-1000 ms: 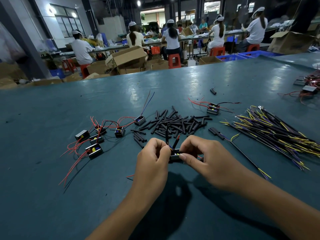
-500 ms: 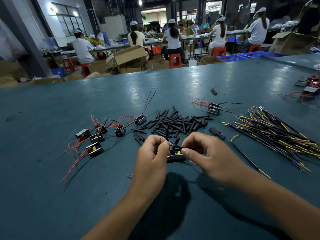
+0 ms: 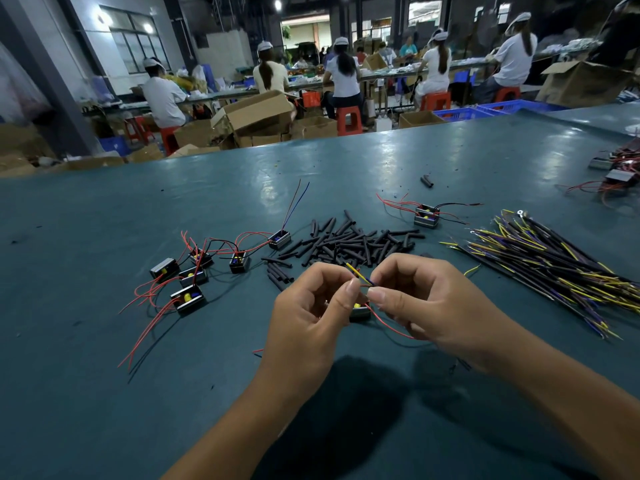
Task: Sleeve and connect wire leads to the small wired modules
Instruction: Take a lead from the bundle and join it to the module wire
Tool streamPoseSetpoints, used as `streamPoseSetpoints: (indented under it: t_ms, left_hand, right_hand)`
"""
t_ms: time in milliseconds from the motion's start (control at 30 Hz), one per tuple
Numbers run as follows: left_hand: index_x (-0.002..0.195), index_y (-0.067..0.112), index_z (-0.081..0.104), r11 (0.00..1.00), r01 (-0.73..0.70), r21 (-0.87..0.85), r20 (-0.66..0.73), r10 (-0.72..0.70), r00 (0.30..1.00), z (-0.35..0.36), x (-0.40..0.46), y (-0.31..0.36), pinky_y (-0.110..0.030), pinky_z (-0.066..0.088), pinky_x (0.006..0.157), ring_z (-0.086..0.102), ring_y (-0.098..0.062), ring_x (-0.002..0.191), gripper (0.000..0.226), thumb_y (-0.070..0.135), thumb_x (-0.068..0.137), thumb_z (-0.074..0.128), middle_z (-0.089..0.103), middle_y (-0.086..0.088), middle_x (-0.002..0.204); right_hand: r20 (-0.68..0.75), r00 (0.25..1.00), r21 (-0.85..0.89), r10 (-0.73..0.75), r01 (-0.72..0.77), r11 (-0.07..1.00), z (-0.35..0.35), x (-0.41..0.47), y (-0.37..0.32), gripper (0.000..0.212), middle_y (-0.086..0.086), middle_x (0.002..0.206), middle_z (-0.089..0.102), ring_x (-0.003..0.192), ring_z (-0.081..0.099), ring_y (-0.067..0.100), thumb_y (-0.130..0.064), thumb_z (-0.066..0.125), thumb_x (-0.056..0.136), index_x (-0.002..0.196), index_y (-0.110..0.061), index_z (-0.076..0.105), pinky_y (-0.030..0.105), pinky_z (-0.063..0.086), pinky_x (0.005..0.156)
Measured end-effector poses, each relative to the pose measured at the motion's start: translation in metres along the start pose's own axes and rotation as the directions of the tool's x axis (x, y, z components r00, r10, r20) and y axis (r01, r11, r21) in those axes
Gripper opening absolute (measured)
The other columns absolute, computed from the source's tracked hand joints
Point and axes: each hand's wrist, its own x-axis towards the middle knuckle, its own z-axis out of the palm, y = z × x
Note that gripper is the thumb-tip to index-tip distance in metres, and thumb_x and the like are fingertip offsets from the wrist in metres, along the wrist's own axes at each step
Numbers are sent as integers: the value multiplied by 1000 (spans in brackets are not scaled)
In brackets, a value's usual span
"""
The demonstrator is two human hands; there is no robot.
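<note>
My left hand (image 3: 311, 306) and my right hand (image 3: 426, 299) meet over the green table, fingertips pinching thin yellow and blue wire leads (image 3: 358, 274) between them. A small black module (image 3: 360, 311) with a yellow part hangs just under my fingers, and its red lead (image 3: 391, 327) loops below my right hand. Behind my hands lies a pile of short black sleeves (image 3: 349, 242). Several small modules with red leads (image 3: 188, 280) lie to the left.
A bundle of black, yellow and purple wires (image 3: 554, 261) fans out at the right. One more module (image 3: 426, 215) sits behind it, and others lie at the far right edge (image 3: 616, 171). Seated workers and cardboard boxes (image 3: 256, 112) fill the background.
My hands have lifted slightly off the module and now pinch its yellow and blue leads above it; the black sleeve seen sticking up earlier is out of sight.
</note>
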Motion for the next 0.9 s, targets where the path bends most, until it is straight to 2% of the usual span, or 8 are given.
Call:
streamPoseSetpoints:
  t_ms: [200, 367, 433, 533, 600, 667, 767, 900]
  left_hand:
    - [83, 18, 68, 998, 7, -55, 15, -6, 1000, 2, -2, 7, -10, 42, 58, 55, 1, 61, 12, 14, 93, 63, 65, 9, 68]
    - [72, 23, 69, 941, 213, -265, -44, -232, 972, 10, -1, 4, -18, 36, 48, 45, -8, 52, 15, 17, 85, 64, 62, -1, 63]
    - [72, 23, 70, 932, 228, -282, -23, -245, 969, 12, -2, 4, -20, 37, 48, 46, -9, 52, 16, 17, 85, 64, 64, -1, 65]
    - [82, 24, 69, 999, 31, -24, 1, -31, 1000, 5, -4, 6, -19, 44, 53, 56, -6, 57, 12, 18, 92, 66, 67, 5, 70]
    - [87, 21, 67, 957, -163, 239, 50, 156, 987, -2, -3, 8, -25, 47, 55, 58, -11, 60, 7, 21, 94, 66, 66, 6, 72]
    - [86, 16, 66, 892, -262, 368, 78, 251, 965, -5, -2, 10, -24, 44, 55, 55, -11, 60, 9, 22, 93, 63, 62, 7, 72]
    - [82, 18, 66, 949, -146, 278, 43, 139, 989, -2, -4, 13, -29, 43, 53, 53, -14, 58, 9, 20, 90, 64, 65, -1, 70]
    - [79, 14, 66, 997, 77, -2, 22, -77, 997, 1, -3, 14, -12, 41, 55, 57, 0, 57, 12, 11, 88, 60, 69, 1, 67]
  right_hand:
    - [-27, 983, -149, -180, 174, 973, 2, -1, 2, 7, -13, 66, 60, 52, 51, -3, -14, 65, 93, 90, -7, 64, 6, 38, 53]
    - [-77, 978, -193, -194, 176, 965, 7, 0, 2, 7, -8, 69, 63, 63, 54, 4, -12, 67, 91, 86, -7, 64, 15, 42, 60]
    - [-99, 979, -180, -179, 159, 971, 9, 0, 1, 8, -7, 65, 59, 61, 50, 8, -15, 64, 88, 82, -9, 63, 18, 41, 57]
    - [-119, 976, -174, -182, 160, 972, 9, -1, -1, 7, -8, 60, 53, 53, 43, 6, -15, 62, 86, 79, -13, 61, 15, 36, 51]
    - [-102, 975, -187, -198, 177, 966, 7, -2, -2, 7, -11, 59, 52, 52, 41, 3, -13, 61, 86, 79, -15, 62, 12, 35, 51]
    - [-90, 975, -184, -203, 184, 965, 6, -3, -3, 7, -13, 59, 53, 52, 41, 0, -11, 61, 86, 80, -14, 62, 11, 35, 51]
    - [-87, 976, -213, -202, 180, 960, 5, -4, -3, 8, -11, 60, 53, 53, 42, 1, -13, 63, 86, 79, -17, 63, 11, 35, 52]
    - [-82, 974, -227, -211, 188, 956, 6, -4, -2, 7, -10, 65, 60, 58, 49, 1, -14, 64, 86, 80, -18, 64, 12, 39, 56]
